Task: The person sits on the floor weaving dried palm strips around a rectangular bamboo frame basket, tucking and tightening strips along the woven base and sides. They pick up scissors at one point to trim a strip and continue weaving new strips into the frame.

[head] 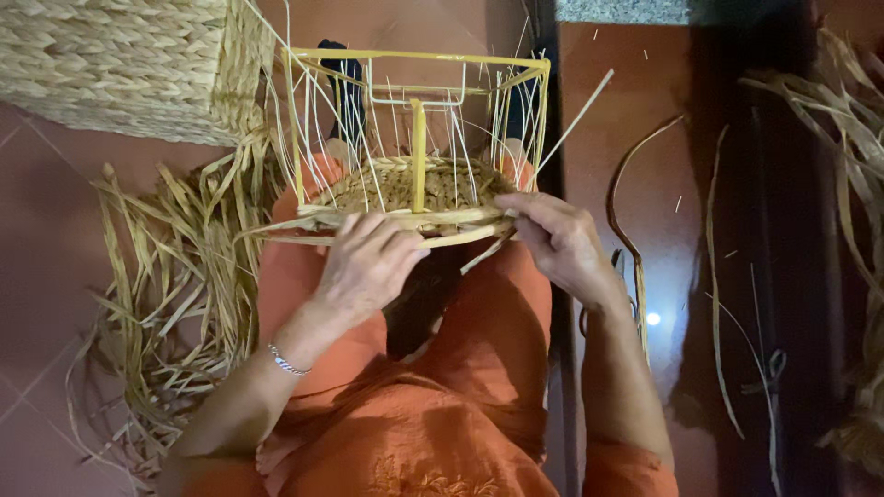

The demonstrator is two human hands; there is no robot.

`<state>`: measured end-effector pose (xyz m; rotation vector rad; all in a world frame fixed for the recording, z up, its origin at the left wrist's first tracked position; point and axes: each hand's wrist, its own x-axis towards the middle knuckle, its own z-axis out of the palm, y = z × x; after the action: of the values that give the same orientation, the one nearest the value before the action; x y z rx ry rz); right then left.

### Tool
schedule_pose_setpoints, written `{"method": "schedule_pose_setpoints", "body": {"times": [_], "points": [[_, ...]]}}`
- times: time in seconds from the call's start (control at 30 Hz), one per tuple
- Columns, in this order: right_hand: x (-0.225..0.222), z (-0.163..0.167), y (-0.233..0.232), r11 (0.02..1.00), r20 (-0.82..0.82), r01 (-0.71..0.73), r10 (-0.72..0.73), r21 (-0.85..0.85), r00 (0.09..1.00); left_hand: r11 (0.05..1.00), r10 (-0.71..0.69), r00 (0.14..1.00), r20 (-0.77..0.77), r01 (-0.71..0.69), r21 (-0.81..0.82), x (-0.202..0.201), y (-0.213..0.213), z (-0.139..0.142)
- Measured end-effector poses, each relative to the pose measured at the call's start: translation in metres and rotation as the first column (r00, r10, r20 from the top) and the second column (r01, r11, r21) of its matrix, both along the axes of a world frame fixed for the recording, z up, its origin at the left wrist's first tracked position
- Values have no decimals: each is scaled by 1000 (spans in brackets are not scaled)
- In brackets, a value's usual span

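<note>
A yellow wire frame (419, 60) rests on my lap, with a partly woven straw basket base (405, 184) and thin upright strands around it. My left hand (368, 262) grips the near woven edge and flat straw strips (304, 224) that stick out to the left. My right hand (557, 239) pinches a straw strip at the frame's near right corner. I wear orange clothes and a silver bracelet (288, 362) on the left wrist.
A finished woven basket (120, 60) stands at the upper left. A loose pile of dried straw (175, 304) lies on the reddish floor to my left. More strips and a curved strand (631, 184) lie to the right, with dry leaves at the far right edge.
</note>
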<state>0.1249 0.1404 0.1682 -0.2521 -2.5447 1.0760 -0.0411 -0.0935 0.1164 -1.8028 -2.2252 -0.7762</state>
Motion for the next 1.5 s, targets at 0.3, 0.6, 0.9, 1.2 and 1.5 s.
{"method": "schedule_pose_setpoints", "body": {"times": [0.3,0.6,0.9,1.2,1.5], "points": [[-10,10,-10,992,-57,-47,54,113,997,975,216,972,-91,-210,75,-19,-23,61],[-10,-6,-8,986,56,166,-165,-10,985,974,-139,990,-34,143,175,30,37,29],[-9,-10,-4,991,-23,129,-130,-19,991,860,209,942,262,-50,-508,-8,126,2],[-12,-18,-4,966,70,235,-229,-104,971,979,-28,215,976,-191,70,-3,96,-9],[-25,-18,-21,954,-120,262,-245,145,962,973,-229,628,744,117,200,35,59,9]]}}
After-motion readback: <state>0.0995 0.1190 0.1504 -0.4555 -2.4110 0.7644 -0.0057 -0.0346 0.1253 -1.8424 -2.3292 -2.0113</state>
